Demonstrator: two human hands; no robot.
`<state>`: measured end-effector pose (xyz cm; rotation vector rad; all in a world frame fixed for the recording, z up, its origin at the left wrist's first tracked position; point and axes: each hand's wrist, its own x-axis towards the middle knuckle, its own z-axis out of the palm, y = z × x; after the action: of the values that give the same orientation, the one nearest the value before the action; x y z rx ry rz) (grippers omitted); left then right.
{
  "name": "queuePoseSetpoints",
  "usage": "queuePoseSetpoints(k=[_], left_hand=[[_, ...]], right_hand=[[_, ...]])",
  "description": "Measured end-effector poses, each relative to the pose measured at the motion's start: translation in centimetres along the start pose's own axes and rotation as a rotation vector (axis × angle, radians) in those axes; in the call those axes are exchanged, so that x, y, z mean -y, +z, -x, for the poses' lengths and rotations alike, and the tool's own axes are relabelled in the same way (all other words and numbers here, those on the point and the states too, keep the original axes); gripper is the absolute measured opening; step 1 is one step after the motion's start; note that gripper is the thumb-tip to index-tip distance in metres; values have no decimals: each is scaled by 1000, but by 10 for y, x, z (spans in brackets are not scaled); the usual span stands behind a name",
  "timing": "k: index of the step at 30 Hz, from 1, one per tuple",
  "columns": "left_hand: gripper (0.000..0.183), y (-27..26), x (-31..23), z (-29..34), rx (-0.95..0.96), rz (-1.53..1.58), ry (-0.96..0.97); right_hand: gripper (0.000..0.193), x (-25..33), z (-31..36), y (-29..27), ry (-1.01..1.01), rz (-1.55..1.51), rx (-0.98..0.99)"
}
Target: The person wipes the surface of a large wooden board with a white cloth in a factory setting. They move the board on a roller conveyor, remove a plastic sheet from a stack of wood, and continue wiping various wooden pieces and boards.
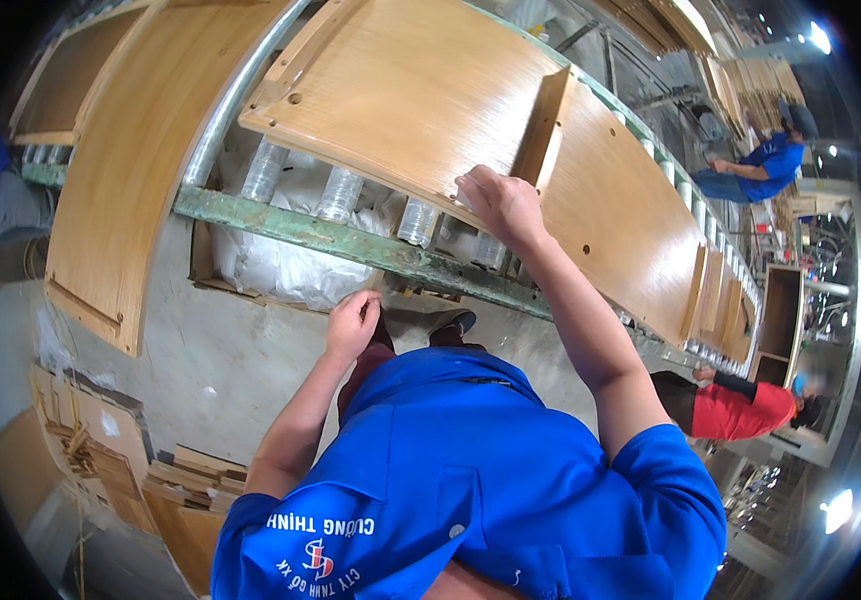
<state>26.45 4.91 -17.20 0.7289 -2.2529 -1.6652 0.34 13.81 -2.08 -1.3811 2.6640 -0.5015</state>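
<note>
A varnished wooden panel point(401, 85) lies across a roller conveyor, with a raised wooden strip point(546, 130) across it and a few round holes. Over the panel's near edge, beside that strip, is my right hand point(503, 205), its fingers curled and pressed together. What it holds, if anything, is hidden; something pale shows at the fingertips. My left hand point(353, 325) hangs in front of my body below the conveyor's green rail point(321, 235). Its fingers are closed, and nothing shows in them.
Another long wooden panel point(141, 150) stands at left. White plastic wrapping point(291, 265) fills a box under the rollers. Wood offcuts point(186, 480) lie at lower left. More panels point(726, 300) continue down the line at right, near a person in red point(751, 408); a person in blue point(776, 165) is farther off.
</note>
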Motion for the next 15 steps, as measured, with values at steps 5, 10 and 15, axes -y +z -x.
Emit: queuePoseSetpoints(k=[5, 10, 15], left_hand=[[14, 3, 7, 4, 81, -86, 56], [14, 1, 4, 8, 136, -109, 30], [15, 3, -4, 7, 182, -160, 2]], right_hand=[[31, -3, 8, 10, -8, -8, -159], [31, -9, 18, 12, 34, -28, -180], [30, -24, 39, 7, 92, -58, -219]])
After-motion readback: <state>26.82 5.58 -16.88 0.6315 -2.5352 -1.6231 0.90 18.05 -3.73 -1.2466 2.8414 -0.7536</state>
